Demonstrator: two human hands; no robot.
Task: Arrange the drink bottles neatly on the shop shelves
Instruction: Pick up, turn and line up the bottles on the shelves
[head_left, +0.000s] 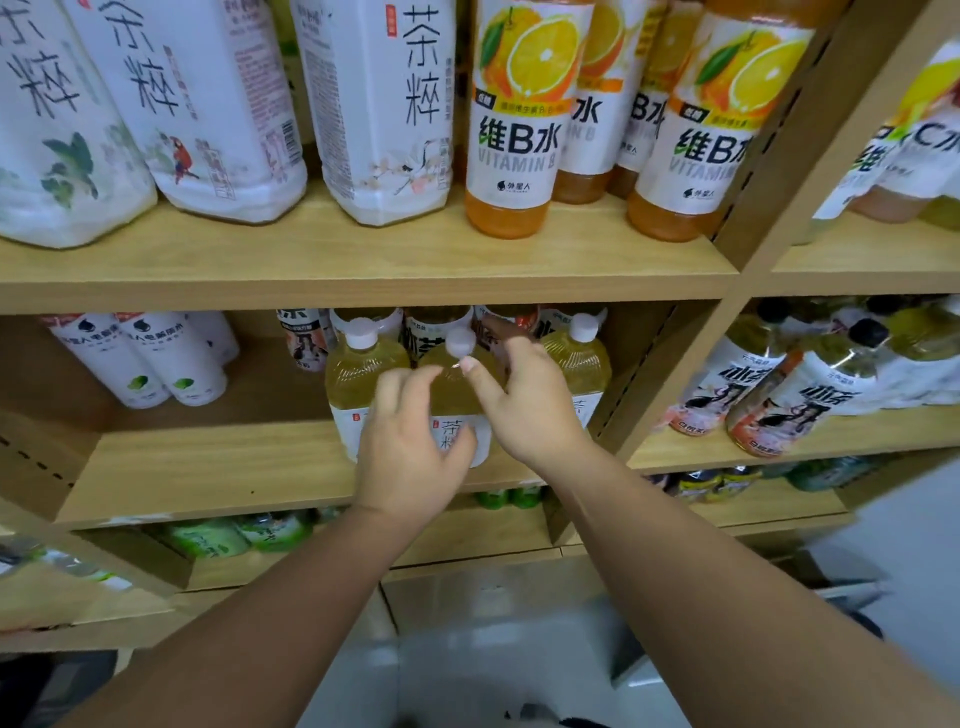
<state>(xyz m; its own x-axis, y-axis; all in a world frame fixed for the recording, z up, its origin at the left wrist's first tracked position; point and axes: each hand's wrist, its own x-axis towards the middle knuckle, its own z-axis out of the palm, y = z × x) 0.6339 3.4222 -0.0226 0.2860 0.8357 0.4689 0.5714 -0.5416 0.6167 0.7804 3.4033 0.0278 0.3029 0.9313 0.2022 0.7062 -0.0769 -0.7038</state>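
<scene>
- The wooden shelving unit (363, 280) fills the view, split into bays by an upright on the right.
- On the top shelf, tall white tea bottles (384, 104) stand on the left, with orange vitamin drink bottles (519, 130) beside them on the right.
- On the middle shelf (208, 467), small white bottles (156, 358) stand at the back left, and three pale yellow tea bottles stand in a row near the front edge.
- The middle tea bottle (452, 395) stands upright between its left neighbour (353, 374) and its right neighbour (582, 358), close against both.
- The right grip (524, 400) grasps this bottle's shoulder, with the thumb by the neck and the fingers round the far side.
- The left grip (410, 457) is curled in front of the label; it is blurred, so I cannot tell whether it grasps.
- The bottle's white cap (461, 343) shows just above the thumb.
</scene>
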